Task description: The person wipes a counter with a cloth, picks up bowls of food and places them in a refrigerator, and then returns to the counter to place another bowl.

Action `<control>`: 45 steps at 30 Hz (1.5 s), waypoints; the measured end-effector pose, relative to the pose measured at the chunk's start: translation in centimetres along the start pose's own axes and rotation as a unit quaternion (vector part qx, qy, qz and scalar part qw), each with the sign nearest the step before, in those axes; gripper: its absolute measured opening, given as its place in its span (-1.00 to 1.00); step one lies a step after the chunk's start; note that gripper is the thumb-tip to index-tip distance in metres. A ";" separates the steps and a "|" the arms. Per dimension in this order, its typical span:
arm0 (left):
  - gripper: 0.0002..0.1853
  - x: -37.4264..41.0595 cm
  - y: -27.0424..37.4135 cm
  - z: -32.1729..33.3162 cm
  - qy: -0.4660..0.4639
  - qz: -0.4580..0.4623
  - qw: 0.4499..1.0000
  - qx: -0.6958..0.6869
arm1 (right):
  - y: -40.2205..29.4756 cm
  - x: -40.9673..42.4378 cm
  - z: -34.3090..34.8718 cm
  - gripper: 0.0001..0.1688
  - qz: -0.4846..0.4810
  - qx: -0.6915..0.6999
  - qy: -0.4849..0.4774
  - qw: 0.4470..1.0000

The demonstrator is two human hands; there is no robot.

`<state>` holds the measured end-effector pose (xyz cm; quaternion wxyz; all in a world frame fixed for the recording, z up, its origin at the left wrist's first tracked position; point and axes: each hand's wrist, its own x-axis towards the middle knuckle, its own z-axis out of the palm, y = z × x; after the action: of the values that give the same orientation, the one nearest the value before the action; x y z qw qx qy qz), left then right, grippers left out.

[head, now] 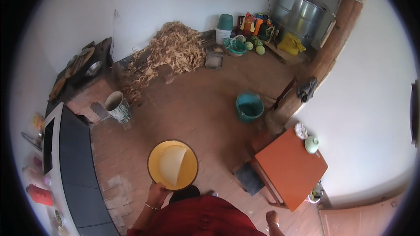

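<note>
My left hand (157, 194) grips the near rim of a round yellow basin (191, 170) with a dark edge. Inside the basin lies a pale, smooth white mass (170, 164), straight along its right side; I cannot tell what it is made of. At the lower right, my right hand (272, 218) hangs by my side with its fingers curled in and nothing visible in it. The closest thing to it is an orange-topped wooden table (292, 170).
A teal bucket (248, 108) and a dark stool (250, 178) stand ahead right, near a wooden post (328, 55). A grey-doored counter (77, 157) runs along the left. Beyond are a white bucket (119, 108), a brick stove (88, 96), dry husks (178, 49) and several watermelons (258, 43).
</note>
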<state>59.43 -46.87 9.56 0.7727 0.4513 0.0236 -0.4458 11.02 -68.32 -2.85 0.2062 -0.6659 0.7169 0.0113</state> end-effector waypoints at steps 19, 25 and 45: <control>-0.37 36.7 14.5 11.8 -0.005 -0.023 0.999 0.038 | -32.4 25.3 1.2 -0.64 -0.072 -0.002 -0.027 0.997; -0.49 51.0 16.6 16.5 -0.077 -0.028 0.995 0.056 | -31.6 28.9 5.7 -0.70 0.118 -0.038 -0.039 0.991; -0.85 87.0 18.3 45.6 -0.249 0.172 0.686 0.662 | -68.0 71.3 -15.0 -0.79 0.011 0.557 -0.003 0.831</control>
<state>108.04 -134.14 10.70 0.3144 0.7141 -0.5485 -0.3005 70.06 -148.07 6.31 0.5442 -0.4308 0.6082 -0.3853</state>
